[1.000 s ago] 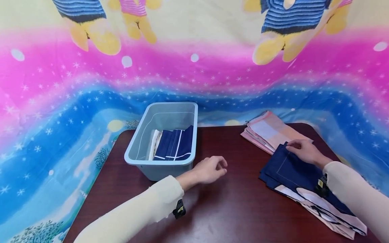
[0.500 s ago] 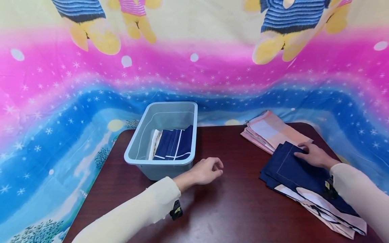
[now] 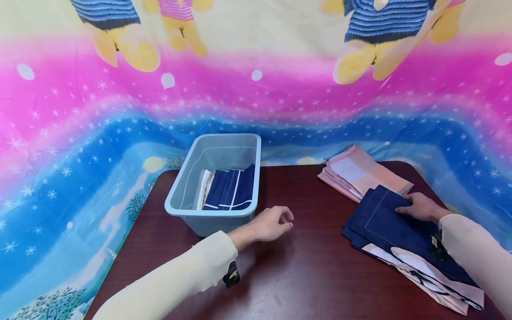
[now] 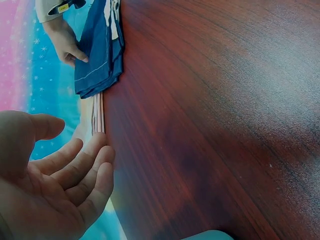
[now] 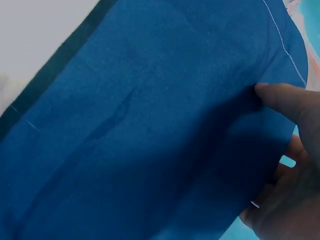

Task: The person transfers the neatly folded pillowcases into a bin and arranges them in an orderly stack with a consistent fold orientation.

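Lying on the right side of the desk (image 3: pixel 312 275) in the head view, a folded navy cloth (image 3: pixel 388 222) overlaps the near end of a pink checked cloth (image 3: pixel 356 166), with pale printed fabric (image 3: pixel 436 280) showing along its near side. The right hand (image 3: pixel 424 206) is at the navy cloth's right edge, thumb on the top face, grip narrow. The left hand (image 3: pixel 272 224) is above the desk near the front right corner of a grey-blue bin (image 3: pixel 216 226), its grip fairly wide, fingers loosely bent; inside the bin, navy pieces (image 3: pixel 226 191) stand beside a white piece (image 3: pixel 203 191). The 2 sleeves (image 3: pixel 172 275) are cream, and behind the desk is a pink and blue backdrop (image 3: pixel 256 98) with snowflakes. In the left wrist view, the left palm faces the camera, thumb well apart from 4 bent fingers; beyond it, the right thumb is on the navy cloth. In the right wrist view, that cloth fills most of the frame, a white stitched line near its upper right edge; the grip holds it between the thumb on top and fingers partly hidden behind the edge.
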`<state>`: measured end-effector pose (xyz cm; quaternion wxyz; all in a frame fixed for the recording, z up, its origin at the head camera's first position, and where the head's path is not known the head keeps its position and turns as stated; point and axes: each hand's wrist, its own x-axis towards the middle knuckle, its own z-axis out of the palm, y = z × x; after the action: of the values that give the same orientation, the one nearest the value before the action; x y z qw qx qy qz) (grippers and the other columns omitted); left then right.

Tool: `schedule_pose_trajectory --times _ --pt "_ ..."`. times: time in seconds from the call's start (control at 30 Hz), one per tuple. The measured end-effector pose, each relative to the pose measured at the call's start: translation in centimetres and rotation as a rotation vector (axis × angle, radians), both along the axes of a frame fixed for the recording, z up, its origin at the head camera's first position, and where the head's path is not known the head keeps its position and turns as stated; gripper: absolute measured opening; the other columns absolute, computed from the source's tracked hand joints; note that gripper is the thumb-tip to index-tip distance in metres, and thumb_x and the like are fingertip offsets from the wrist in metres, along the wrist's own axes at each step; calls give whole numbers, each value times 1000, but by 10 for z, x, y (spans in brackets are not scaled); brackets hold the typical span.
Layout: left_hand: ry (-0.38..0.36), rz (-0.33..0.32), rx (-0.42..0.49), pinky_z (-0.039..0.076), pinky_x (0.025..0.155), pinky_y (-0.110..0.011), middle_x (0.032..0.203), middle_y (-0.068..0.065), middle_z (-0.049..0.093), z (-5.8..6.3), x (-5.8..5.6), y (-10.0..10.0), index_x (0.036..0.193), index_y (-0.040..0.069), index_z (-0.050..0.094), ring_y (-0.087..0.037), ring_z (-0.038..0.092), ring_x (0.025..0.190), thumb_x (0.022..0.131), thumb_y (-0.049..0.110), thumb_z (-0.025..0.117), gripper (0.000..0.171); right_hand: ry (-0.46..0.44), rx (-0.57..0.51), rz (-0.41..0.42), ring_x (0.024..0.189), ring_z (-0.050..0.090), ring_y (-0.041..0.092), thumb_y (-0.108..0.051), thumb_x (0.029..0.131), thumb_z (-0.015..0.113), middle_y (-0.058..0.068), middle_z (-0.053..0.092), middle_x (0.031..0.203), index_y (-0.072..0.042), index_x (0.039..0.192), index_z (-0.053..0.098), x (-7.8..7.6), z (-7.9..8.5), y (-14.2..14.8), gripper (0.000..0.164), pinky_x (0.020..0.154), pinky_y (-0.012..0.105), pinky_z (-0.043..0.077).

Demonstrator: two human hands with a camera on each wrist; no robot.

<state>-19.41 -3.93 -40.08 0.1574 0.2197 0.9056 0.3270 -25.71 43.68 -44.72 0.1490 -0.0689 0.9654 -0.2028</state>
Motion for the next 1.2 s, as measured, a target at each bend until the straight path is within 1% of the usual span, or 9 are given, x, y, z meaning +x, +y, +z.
schedule_pose_trajectory --times 0.07,0.13,0.33,0.6,0.77,0.87,0.97,1.03,1.2 --pt "-2 1 0 52 75 -26 98 -3 76 -1 0 0 112 11 68 -11 68 86 98 19 64 17 -31 -18 -3 62 53 18 -18 99 61 3 49 64 -2 79 58 -1 -1 -1 26 62 31 41" --pt "-3 2 4 52 75 -26 99 -3 76 -2 0 0 112 12 68 -11 68 86 98 19 64 16 -47 -25 -6 59 46 13 -20 101 60 -3 42 63 -9 75 52 0 0 -1 29 61 29 35" --pt "-8 -4 11 52 76 -26 100 -4 76 -9 -1 -1 115 9 68 -12 68 87 98 19 64 20 -40 -38 53 78 59 11 -21 105 55 9 69 92 8 109 64 3 5 3 30 70 30 46" --pt "-5 -10 41 53 76 -25 100 -6 76 -10 -3 -5 113 8 68 -13 69 89 98 16 63 18 -164 -158 124 92 66 2 -24 106 53 17 70 118 7 131 59 3 17 -2 40 80 27 52" --pt "-2 -12 47 53 75 -25 99 -6 76 -10 -4 -6 111 9 68 -13 69 88 97 16 63 16 -210 -190 131 120 62 34 -29 105 54 31 56 138 6 140 53 1 24 -18 49 94 46 52" --pt "-7 -11 46 53 75 -25 100 -6 76 -10 -4 -6 113 7 67 -13 69 88 98 16 63 18 -212 -203 128 121 61 39 -29 106 53 32 55 139 7 140 53 -2 24 -29 49 95 50 52" --pt "-8 -14 50 53 75 -25 100 -8 76 -10 -5 -8 115 4 67 -14 69 88 98 15 63 21 -213 -220 130 108 66 18 -24 105 54 21 65 128 5 133 59 -6 24 -37 41 89 39 54" --pt "-8 -14 55 53 75 -26 101 -9 76 -10 -5 -9 115 3 67 -15 69 89 98 14 63 21 -221 -225 118 104 65 13 -25 105 55 18 67 124 5 130 60 -8 25 -43 39 87 36 53" --pt "-11 -5 52 53 77 -27 100 -8 76 -12 -5 -9 114 4 67 -16 69 90 98 14 63 20 -199 -216 93 110 64 23 -27 104 56 21 65 126 4 128 62 -11 24 -54 40 92 42 52"
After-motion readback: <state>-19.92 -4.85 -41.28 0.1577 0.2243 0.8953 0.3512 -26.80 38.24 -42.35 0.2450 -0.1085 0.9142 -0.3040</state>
